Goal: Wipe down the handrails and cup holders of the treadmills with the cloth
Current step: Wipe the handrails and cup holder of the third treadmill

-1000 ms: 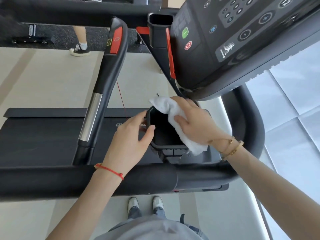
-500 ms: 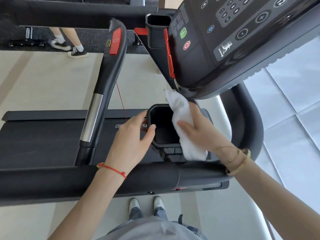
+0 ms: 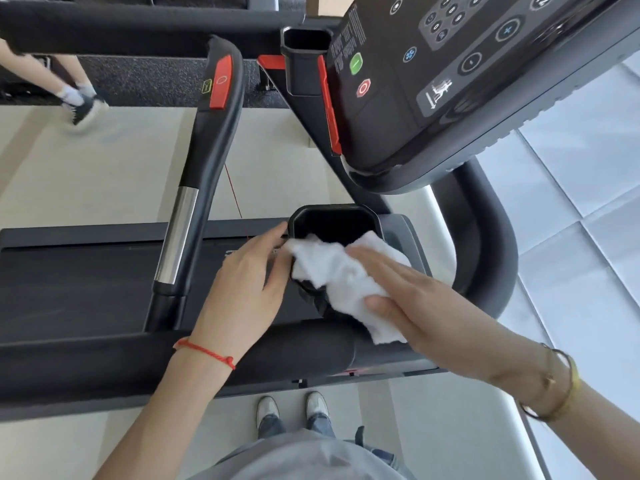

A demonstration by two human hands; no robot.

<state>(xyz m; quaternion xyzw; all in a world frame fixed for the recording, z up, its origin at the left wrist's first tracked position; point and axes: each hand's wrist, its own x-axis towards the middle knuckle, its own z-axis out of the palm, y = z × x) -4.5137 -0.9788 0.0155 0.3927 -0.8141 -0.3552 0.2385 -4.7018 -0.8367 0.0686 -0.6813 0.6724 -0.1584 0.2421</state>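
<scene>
Treadmill cup holder (image 3: 332, 225): right hand (image 3: 426, 306) fingers flat on cloth (image 3: 343, 275), left hand (image 3: 242, 289) fingers loosely touching rim.

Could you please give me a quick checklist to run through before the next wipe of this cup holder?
1. White cloth under control: ok, the right hand presses it with flat fingers.
2. Cloth touching the near cup holder: ok, it drapes over the near rim.
3. Cup holder steadied: ok, the left hand rests against its left side.
4. Inside of the cup holder wiped: cannot tell, the interior is dark.
5. Far cup holder by the console wiped: cannot tell.
6. Front handrail free for wiping next: ok, only the forearms cross above it.
</scene>
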